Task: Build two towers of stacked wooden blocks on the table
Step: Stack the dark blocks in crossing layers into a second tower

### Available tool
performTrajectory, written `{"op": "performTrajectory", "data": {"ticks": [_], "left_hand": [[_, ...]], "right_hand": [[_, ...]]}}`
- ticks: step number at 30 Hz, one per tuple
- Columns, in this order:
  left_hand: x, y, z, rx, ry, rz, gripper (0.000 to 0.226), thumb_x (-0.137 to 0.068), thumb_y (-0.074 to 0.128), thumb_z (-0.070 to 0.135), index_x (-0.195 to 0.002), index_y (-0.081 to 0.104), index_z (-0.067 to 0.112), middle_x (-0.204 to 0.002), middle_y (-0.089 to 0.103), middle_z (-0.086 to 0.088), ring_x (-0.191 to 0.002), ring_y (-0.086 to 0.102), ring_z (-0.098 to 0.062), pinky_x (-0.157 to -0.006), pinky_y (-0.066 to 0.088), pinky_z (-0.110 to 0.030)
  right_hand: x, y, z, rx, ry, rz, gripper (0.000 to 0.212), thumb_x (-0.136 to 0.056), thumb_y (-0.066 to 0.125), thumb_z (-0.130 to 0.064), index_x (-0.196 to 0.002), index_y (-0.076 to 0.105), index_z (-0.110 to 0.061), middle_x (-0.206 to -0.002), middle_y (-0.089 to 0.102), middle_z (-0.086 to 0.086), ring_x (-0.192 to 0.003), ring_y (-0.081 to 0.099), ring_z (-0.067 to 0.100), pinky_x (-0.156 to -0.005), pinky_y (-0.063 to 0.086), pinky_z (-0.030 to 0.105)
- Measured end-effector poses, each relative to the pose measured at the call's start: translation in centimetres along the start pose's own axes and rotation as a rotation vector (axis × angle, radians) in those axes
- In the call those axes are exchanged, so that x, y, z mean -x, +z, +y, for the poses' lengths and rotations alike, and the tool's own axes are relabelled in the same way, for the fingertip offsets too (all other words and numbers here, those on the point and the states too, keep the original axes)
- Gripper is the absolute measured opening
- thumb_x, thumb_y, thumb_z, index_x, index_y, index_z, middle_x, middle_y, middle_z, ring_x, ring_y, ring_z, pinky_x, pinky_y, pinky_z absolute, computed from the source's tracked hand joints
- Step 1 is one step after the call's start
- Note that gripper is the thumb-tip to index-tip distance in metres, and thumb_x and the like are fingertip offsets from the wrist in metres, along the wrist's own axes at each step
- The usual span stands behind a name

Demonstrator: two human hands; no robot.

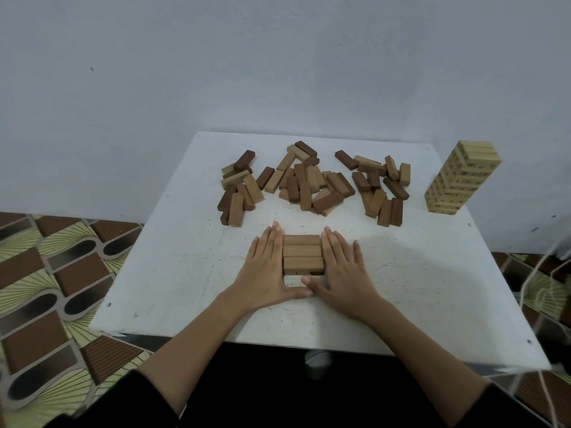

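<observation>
Flat hands square a low stack (303, 254) near the surface's (173, 273) centre.
Left hand (268, 263) and right hand (341, 267) press its sides, fingers straight; lower layer mostly hidden. Loose blocks (312, 183) lie beyond; finished tower (462, 177) at far right edge.

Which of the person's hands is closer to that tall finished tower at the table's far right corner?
The right hand. It rests beside the small stack, on the side facing the tall tower. The left hand lies on the stack's other side, farther away.

A person's bare forearms extend from dark black sleeves pushed up near the elbows; the left hand (268, 267) and right hand (341, 273) wear no rings.
</observation>
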State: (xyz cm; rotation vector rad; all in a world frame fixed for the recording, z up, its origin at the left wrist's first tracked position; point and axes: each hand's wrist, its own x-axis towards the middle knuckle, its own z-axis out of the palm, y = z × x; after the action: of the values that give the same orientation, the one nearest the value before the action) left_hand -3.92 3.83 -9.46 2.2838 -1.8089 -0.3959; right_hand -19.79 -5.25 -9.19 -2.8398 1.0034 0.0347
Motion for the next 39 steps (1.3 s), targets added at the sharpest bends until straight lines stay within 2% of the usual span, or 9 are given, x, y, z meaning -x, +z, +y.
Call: {"op": "performTrajectory", "data": {"ticks": [10, 24, 39], "left_hand": [[-0.20, 0.24, 0.01, -0.062, -0.008, -0.003, 0.146, -0.040, 0.000, 0.102, -0.147, -0.017, 0.005, -0.157, -0.019, -0.009, -0.145, -0.018, -0.021, -0.114, -0.013, -0.035], [-0.26, 0.41, 0.01, -0.098, -0.013, -0.024, 0.144, -0.039, -0.005, 0.101, -0.144, -0.025, 0.004, -0.156, -0.022, -0.011, -0.145, -0.019, -0.023, -0.115, -0.012, -0.038], [-0.30, 0.12, 0.25, -0.102, -0.031, -0.059, 0.148, -0.036, -0.007, 0.101, -0.145, -0.022, 0.002, -0.156, -0.022, -0.013, -0.144, -0.021, -0.023, -0.115, -0.012, -0.041]], "right_hand": [[0.18, 0.08, -0.13, 0.043, 0.015, 0.000, 0.113, -0.063, -0.027, -0.079, -0.149, -0.009, -0.007, -0.158, -0.010, 0.005, -0.145, -0.011, 0.022, -0.109, -0.017, 0.045], [0.22, -0.08, -0.19, 0.028, 0.013, -0.002, 0.115, -0.062, -0.031, -0.077, -0.149, -0.007, -0.005, -0.158, -0.009, 0.008, -0.145, -0.008, 0.023, -0.110, -0.017, 0.046], [0.19, 0.08, -0.17, 0.044, 0.022, -0.006, 0.115, -0.061, -0.035, -0.075, -0.149, -0.007, -0.005, -0.158, -0.008, 0.008, -0.145, -0.008, 0.023, -0.110, -0.016, 0.047]]}}
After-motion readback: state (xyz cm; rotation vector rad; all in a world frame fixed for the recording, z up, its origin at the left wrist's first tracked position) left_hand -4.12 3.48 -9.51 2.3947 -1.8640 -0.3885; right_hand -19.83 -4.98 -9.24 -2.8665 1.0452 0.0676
